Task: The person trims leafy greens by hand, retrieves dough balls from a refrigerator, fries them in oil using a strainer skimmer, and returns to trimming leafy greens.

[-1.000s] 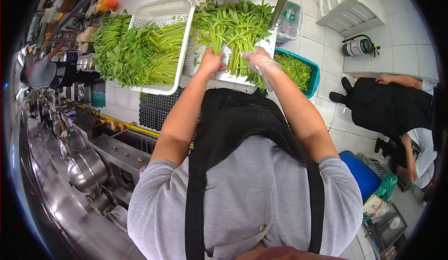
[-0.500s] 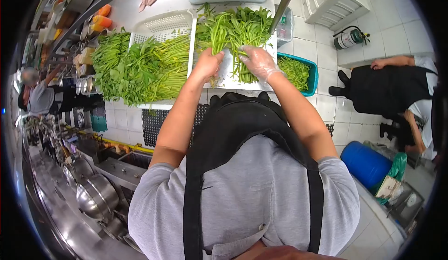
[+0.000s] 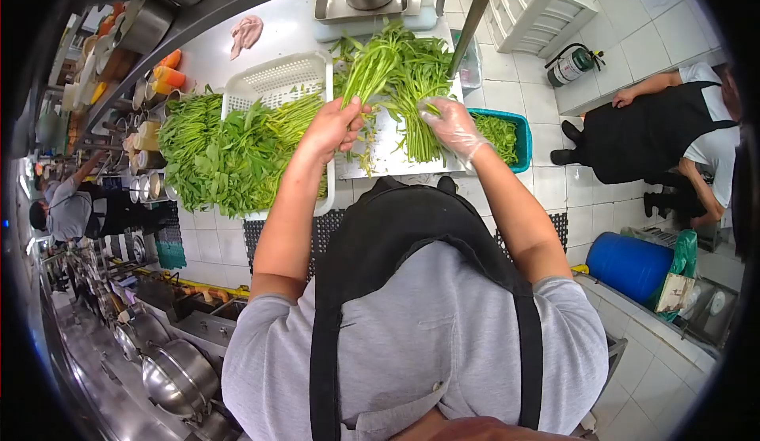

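Note:
My left hand (image 3: 336, 128), bare, is closed around the stems of a small bunch of leafy greens (image 3: 374, 62), its leaves pointing away from me. My right hand (image 3: 455, 128), in a clear plastic glove, grips stems at the right side of a larger pile of greens (image 3: 416, 116) on a white board (image 3: 380, 162). Loose leaf scraps lie on the board between my hands. To the left, a white perforated basket (image 3: 277, 77) holds many greens with long stems. A teal tub (image 3: 522, 144) of cut stems stands right of the board.
A metal post (image 3: 473, 25) rises behind the board, near my right hand. Metal trays (image 3: 328, 1) and a pink cloth (image 3: 246, 33) lie farther back. Orange-topped bottles (image 3: 169, 77) line the left. Two people (image 3: 649, 128) are at right, another (image 3: 71, 207) at far left.
My left hand has drawn the small bunch up and left, away from the pile. My right hand remains at the pile. The whole view has shifted.

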Demonstrator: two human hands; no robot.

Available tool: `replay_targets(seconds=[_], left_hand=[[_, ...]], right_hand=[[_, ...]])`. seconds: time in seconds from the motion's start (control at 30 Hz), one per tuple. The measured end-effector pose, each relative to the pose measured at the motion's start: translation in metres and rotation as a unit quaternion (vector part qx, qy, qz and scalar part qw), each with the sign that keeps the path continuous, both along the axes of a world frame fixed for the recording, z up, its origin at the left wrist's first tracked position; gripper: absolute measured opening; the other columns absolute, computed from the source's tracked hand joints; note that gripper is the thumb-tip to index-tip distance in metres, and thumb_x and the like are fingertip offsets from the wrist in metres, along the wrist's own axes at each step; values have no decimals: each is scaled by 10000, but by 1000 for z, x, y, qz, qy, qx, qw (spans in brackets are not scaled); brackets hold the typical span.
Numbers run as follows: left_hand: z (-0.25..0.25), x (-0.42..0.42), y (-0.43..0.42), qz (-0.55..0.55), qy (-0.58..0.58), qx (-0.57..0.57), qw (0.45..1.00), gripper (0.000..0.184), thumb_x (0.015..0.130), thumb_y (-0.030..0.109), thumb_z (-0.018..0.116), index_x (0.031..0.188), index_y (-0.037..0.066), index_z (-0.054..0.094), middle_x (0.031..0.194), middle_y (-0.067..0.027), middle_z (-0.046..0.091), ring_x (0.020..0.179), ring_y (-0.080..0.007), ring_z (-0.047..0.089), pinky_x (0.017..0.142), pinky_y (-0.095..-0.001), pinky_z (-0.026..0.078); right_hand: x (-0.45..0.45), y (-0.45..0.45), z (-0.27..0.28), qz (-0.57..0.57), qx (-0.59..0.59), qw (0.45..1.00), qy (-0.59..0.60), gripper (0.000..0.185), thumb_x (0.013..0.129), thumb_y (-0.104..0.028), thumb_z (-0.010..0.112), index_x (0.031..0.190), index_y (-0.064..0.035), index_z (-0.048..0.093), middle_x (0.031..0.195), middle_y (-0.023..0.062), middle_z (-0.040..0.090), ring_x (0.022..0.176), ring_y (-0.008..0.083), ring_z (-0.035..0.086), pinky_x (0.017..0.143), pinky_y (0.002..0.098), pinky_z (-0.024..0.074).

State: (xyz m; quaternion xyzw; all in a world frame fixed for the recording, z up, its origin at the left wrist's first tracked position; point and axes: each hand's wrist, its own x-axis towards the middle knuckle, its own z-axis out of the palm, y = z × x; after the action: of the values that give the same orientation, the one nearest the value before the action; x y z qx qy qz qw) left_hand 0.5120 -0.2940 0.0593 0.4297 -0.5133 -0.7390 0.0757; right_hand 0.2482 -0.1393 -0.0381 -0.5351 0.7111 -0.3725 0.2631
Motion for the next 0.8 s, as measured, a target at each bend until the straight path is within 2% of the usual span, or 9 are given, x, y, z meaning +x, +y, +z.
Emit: replay_targets(seconds=[0.07,0.17,0.27,0.33,0.43,0.47,0.5,0.57,0.8], left_hand=[[18,-5,2,11,9,49,999,371,1163,374,559,1255,19,618,770,37,494,553,-61,368,460,-245,315],[30,-3,3,17,39,102,994,382,1166,358,552,1264,-3,631,783,24,513,545,-70,398,452,-256,333],[41,-2,5,0,76,141,987,392,1174,366,535,1268,-5,617,778,20,514,532,-68,408,431,-253,343],[51,-3,7,-7,119,190,974,401,1183,374,508,1280,-3,605,770,22,495,526,-66,408,415,-245,350],[64,1,5,9,162,240,957,391,1189,364,486,1287,-1,586,795,15,464,517,-71,395,399,-241,344],[70,4,5,29,179,249,951,394,1198,357,456,1300,-4,577,806,6,462,516,-80,393,395,-248,352],[77,8,4,30,174,250,952,394,1198,357,456,1300,-4,577,806,6,462,516,-80,393,395,-248,352],[97,15,8,49,219,236,946,412,1195,383,465,1306,5,587,788,7,463,514,-79,400,398,-241,354],[130,14,24,21,233,150,961,410,1206,360,416,1353,8,563,784,3,470,499,-75,404,377,-234,336]], right_hand=[[6,-23,6,3,-52,997,53,408,1015,-298,682,1324,-35,729,1308,254,739,1226,409,710,1101,471,531],[22,-63,19,-117,-91,988,-35,509,960,-327,756,1371,-32,699,1318,252,740,1245,415,703,1112,483,522],[15,-114,-1,-163,30,986,-18,560,908,-279,812,1389,-25,682,1290,239,758,1183,374,736,1057,444,555],[11,-151,-39,34,9,994,-102,529,952,-197,740,1423,27,652,1323,244,750,1150,371,744,1018,394,573],[15,-143,-27,-25,-12,971,-238,537,948,-181,746,1430,39,655,1297,259,757,1114,356,750,998,383,579],[19,-137,-21,-89,25,955,-281,468,922,-206,779,1335,4,717,1124,218,800,1020,305,769,936,376,592],[17,-136,-29,-89,26,954,-286,468,922,-206,779,1335,4,717,1124,218,800,1020,305,769,936,376,592],[9,-127,-50,-82,28,995,-49,497,953,-270,742,1356,19,716,1228,283,769,1129,368,757,984,439,585],[-28,-99,-49,-67,152,985,-55,525,892,-408,813,1122,62,767,1078,319,770,1037,435,761,950,470,586]])
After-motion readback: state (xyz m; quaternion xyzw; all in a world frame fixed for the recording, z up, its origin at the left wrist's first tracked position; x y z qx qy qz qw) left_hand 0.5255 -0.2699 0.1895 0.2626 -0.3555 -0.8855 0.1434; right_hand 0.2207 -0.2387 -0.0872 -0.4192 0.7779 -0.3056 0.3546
